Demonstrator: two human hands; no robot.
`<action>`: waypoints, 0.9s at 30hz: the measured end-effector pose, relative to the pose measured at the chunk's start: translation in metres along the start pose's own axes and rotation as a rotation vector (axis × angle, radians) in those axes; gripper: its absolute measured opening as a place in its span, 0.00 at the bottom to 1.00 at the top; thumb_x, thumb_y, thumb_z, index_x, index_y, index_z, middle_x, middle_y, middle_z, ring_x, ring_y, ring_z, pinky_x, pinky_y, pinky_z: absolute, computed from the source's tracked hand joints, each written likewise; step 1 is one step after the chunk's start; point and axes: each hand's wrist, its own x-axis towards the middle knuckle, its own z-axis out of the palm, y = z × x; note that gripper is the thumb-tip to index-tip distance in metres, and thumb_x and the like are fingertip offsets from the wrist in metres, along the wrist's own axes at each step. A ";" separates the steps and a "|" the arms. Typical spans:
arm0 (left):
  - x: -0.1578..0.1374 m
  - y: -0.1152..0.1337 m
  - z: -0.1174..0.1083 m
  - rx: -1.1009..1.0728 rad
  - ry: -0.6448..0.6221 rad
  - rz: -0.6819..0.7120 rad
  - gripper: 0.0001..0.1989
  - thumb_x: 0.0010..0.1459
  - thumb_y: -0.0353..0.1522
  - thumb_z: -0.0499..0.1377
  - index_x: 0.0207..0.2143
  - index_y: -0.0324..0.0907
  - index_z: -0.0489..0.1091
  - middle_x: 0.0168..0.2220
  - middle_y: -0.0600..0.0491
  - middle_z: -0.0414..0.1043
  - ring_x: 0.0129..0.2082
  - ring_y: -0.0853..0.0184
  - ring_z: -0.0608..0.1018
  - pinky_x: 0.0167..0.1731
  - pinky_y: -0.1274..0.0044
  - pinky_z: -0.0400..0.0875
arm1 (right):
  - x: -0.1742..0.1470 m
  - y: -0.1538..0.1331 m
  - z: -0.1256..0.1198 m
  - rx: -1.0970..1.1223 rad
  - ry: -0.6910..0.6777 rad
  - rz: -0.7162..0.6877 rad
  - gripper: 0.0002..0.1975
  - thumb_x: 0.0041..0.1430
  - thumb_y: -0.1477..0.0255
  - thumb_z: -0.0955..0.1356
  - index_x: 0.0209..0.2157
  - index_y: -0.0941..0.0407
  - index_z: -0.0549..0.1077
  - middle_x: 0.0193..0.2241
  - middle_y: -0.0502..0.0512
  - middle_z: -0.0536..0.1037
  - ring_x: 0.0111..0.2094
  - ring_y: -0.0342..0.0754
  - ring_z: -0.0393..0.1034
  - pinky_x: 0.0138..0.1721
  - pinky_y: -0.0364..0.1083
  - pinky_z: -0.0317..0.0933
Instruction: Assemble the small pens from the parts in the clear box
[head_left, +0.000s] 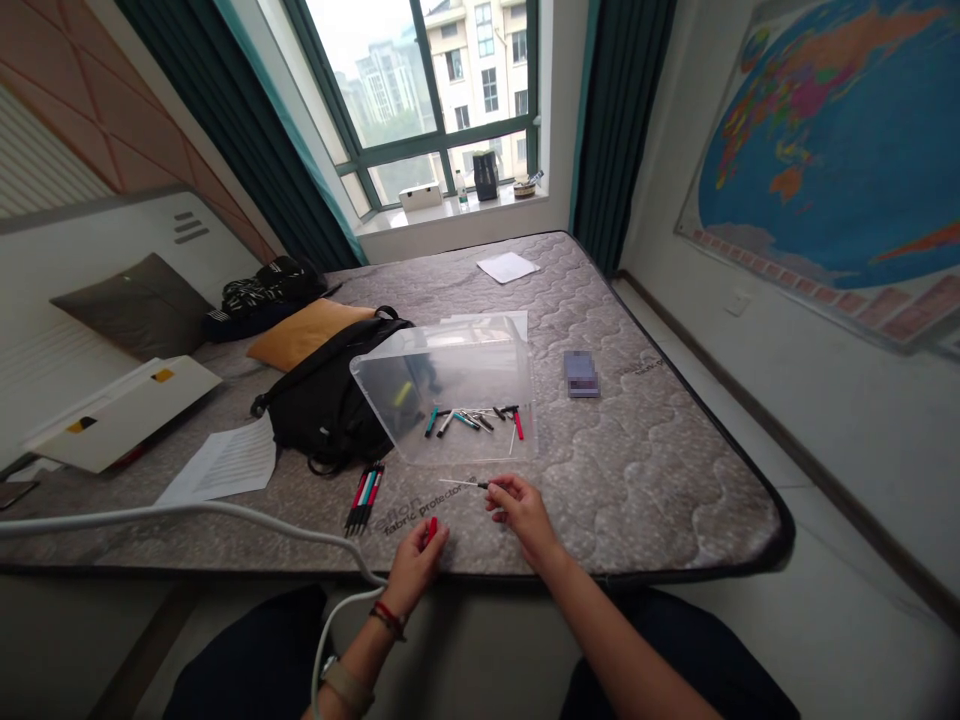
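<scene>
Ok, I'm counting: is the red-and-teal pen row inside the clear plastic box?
Out: the row lies on the grey mattress, left of the box.

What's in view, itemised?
mattress: 1, grey, centre
bin: 1, clear, on mattress
pen parts: several, mixed, inside bin
backpack: 1, black, left of bin
pens: several, multicoloured, near backpack
cushions: 2, grey and orange, left
flat object: 1, greyish, right of bin
papers: several, white, on mattress
cord: 1, white, lower left
curtains: 2, green, beside window
map: 1, blue, right wall
legs: 2, dark, bottom
left grip: 1, holding red piece
right grip: 1, holding thin rod
</scene>
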 end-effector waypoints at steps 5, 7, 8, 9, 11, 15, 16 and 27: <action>0.011 0.018 0.017 -0.091 0.058 0.011 0.29 0.43 0.55 0.66 0.31 0.41 0.64 0.17 0.66 0.57 0.12 0.80 0.55 0.12 0.83 0.53 | -0.003 0.013 0.007 0.051 -0.060 0.058 0.23 0.47 0.57 0.76 0.40 0.57 0.72 0.37 0.58 0.81 0.32 0.45 0.75 0.30 0.42 0.64; 0.016 0.025 0.026 -0.092 0.103 0.038 0.29 0.43 0.55 0.66 0.32 0.39 0.67 0.16 0.65 0.57 0.13 0.80 0.55 0.12 0.83 0.54 | -0.003 0.020 0.010 0.047 -0.097 0.083 0.23 0.47 0.57 0.76 0.40 0.57 0.72 0.38 0.59 0.81 0.32 0.46 0.75 0.30 0.41 0.64; 0.017 0.028 0.030 -0.090 0.118 0.043 0.29 0.43 0.55 0.66 0.32 0.39 0.68 0.16 0.66 0.55 0.13 0.80 0.55 0.13 0.83 0.55 | -0.003 0.022 0.010 0.049 -0.113 0.094 0.24 0.47 0.58 0.76 0.40 0.57 0.72 0.39 0.59 0.81 0.32 0.46 0.75 0.30 0.41 0.64; 0.019 0.030 0.033 -0.090 0.130 0.045 0.29 0.43 0.54 0.67 0.31 0.38 0.69 0.15 0.66 0.53 0.13 0.79 0.55 0.13 0.83 0.55 | -0.002 0.024 0.010 0.053 -0.125 0.101 0.24 0.47 0.58 0.76 0.40 0.57 0.72 0.39 0.58 0.81 0.32 0.45 0.75 0.29 0.41 0.64; 0.020 0.034 0.036 -0.106 0.144 0.051 0.28 0.42 0.53 0.68 0.31 0.38 0.69 0.13 0.67 0.50 0.13 0.79 0.55 0.13 0.83 0.55 | -0.002 0.025 0.010 0.068 -0.138 0.112 0.24 0.46 0.58 0.77 0.40 0.57 0.72 0.39 0.58 0.81 0.32 0.45 0.75 0.29 0.41 0.63; 0.022 0.043 0.033 -0.225 0.178 0.104 0.25 0.44 0.50 0.68 0.32 0.39 0.68 0.15 0.66 0.55 0.12 0.80 0.54 0.12 0.84 0.54 | 0.000 0.021 0.009 0.091 -0.120 0.122 0.23 0.46 0.59 0.77 0.38 0.57 0.73 0.37 0.57 0.81 0.30 0.43 0.73 0.29 0.40 0.62; 0.022 0.046 0.031 -0.256 0.199 0.124 0.25 0.44 0.49 0.68 0.32 0.40 0.68 0.17 0.65 0.59 0.12 0.81 0.54 0.12 0.84 0.53 | 0.000 0.020 0.009 0.097 -0.112 0.125 0.22 0.45 0.59 0.77 0.38 0.57 0.73 0.36 0.57 0.81 0.30 0.43 0.73 0.29 0.40 0.62; 0.026 0.073 0.023 -0.443 0.204 0.075 0.21 0.47 0.42 0.68 0.33 0.41 0.62 0.39 0.51 0.77 0.12 0.85 0.54 0.10 0.86 0.50 | 0.002 0.023 0.007 0.185 -0.038 0.144 0.19 0.47 0.63 0.76 0.35 0.55 0.67 0.35 0.55 0.81 0.30 0.43 0.73 0.30 0.41 0.65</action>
